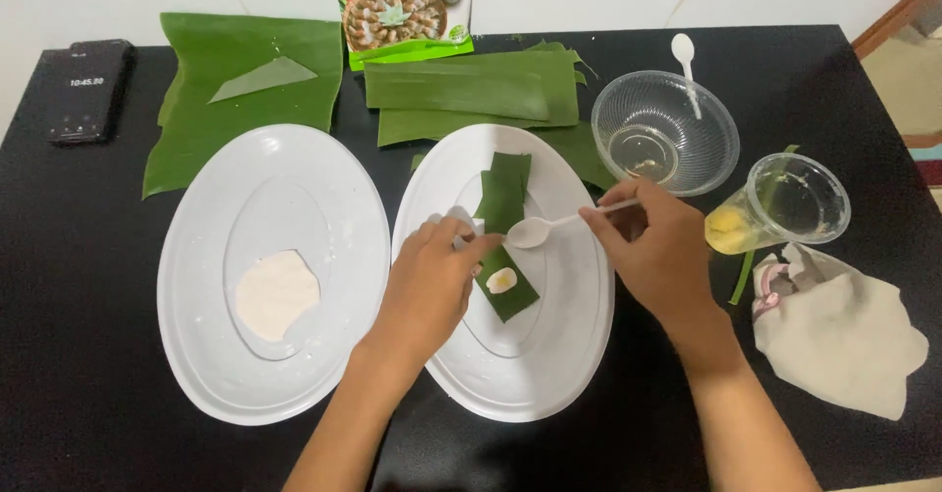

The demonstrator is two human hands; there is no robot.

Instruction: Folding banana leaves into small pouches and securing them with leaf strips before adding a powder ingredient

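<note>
My right hand [655, 257] holds a white plastic spoon [538, 230] by its handle, its bowl over a narrow green leaf strip [505, 198]. The strip lies on the right white oval plate [579, 355] and carries a small pale yellow dab [501, 279] near its lower end. My left hand [429, 286] rests on that plate, fingertips touching the strip's left edge beside the spoon's bowl. The left white oval plate [196, 355] bears a flat round of white dough [275, 293].
Banana leaf pieces [245, 85] lie at the back of the black table [78, 374], with a printed food packet [402, 11]. A clear bowl [664, 129], a second white spoon [684, 55], a tipped clear cup with yellow filling [780, 203], a beige cloth [839, 330] and a phone [90, 90] are nearby.
</note>
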